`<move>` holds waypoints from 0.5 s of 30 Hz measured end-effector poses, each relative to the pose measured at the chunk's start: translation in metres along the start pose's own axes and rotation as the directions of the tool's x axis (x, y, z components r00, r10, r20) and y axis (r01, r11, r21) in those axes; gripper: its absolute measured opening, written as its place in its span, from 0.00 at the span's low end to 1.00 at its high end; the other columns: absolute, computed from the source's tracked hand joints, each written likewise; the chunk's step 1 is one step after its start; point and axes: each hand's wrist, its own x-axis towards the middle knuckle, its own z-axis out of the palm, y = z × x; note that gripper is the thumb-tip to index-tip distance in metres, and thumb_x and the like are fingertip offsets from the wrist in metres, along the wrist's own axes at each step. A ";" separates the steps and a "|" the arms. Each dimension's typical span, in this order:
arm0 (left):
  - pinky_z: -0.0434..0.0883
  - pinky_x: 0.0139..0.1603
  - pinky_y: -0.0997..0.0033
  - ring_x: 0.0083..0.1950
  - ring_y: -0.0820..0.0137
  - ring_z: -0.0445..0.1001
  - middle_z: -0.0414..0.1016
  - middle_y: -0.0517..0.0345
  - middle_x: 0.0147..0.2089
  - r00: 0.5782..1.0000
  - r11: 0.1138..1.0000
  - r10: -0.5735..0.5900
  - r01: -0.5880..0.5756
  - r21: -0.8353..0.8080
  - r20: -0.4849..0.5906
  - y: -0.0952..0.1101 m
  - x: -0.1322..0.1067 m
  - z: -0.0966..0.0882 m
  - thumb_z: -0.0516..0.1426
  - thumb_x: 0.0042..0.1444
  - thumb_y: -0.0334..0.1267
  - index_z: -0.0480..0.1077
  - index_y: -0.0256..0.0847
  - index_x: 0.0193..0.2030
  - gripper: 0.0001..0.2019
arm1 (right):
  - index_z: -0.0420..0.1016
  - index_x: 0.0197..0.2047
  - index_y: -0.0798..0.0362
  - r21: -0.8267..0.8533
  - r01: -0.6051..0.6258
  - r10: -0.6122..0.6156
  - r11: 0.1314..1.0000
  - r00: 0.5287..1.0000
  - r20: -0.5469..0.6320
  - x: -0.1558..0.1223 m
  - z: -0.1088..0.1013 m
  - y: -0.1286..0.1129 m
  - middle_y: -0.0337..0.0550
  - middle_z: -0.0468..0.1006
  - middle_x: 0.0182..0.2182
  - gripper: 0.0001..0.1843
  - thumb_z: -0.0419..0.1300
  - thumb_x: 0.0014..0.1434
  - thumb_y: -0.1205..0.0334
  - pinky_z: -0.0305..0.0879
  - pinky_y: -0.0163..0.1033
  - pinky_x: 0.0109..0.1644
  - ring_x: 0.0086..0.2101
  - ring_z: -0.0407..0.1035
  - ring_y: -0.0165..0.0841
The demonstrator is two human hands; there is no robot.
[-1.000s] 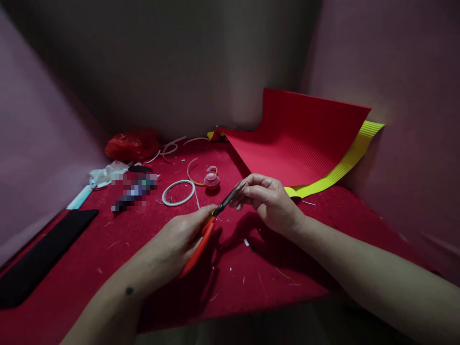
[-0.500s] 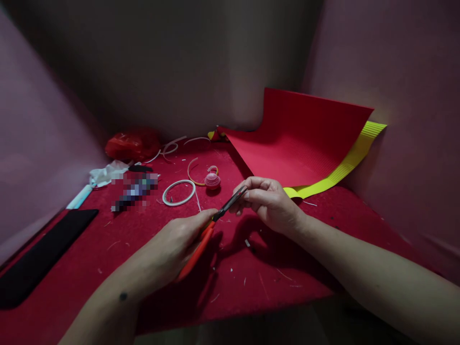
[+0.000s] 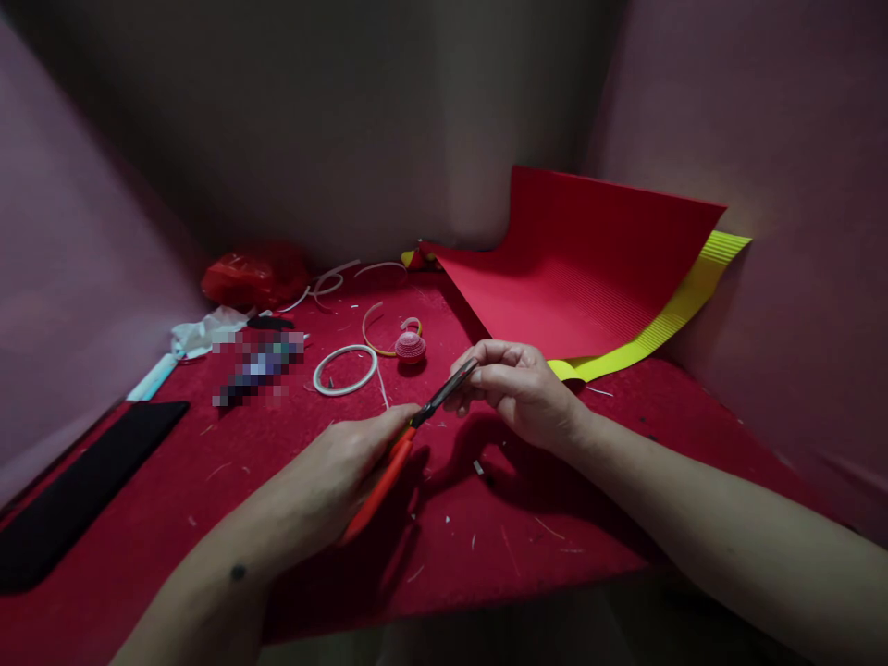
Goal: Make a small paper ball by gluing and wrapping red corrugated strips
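Note:
My left hand (image 3: 353, 453) is wrapped round a pair of long-nose pliers (image 3: 392, 476) with orange handles and dark jaws. The jaws point away and to the right, their tip meeting the fingertips of my right hand (image 3: 510, 384). Those fingers are bent in a pinch; whatever lies between them is too small or hidden to make out. Beyond the pliers sits a small pink ribbed ball-like piece (image 3: 411, 348), by a curled paper strip (image 3: 375, 338). A white ring (image 3: 345, 370) lies left of it.
Red corrugated sheet (image 3: 555, 296) and yellow corrugated strip (image 3: 645, 347) curl up at the right. Along the left are a red plastic bag (image 3: 253, 277), a white wrapper (image 3: 208, 333), a blurred item (image 3: 260, 370) and a long black piece (image 3: 90, 499). Scraps dot the red cloth (image 3: 478, 573).
Both hands and the pliers stay almost in place. The gap between the jaws looks slightly narrower; the view has shifted a little.

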 end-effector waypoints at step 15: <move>0.61 0.24 0.77 0.22 0.75 0.63 0.68 0.62 0.24 1.000 1.000 -0.006 0.006 0.000 0.010 0.003 0.002 0.000 0.47 0.62 0.44 0.67 0.38 0.43 0.13 | 0.71 0.26 0.54 -0.012 -0.010 0.010 1.000 1.000 -0.022 0.001 -0.001 -0.001 0.38 0.77 0.23 0.03 0.62 0.48 0.67 0.69 0.38 0.32 0.25 0.74 0.32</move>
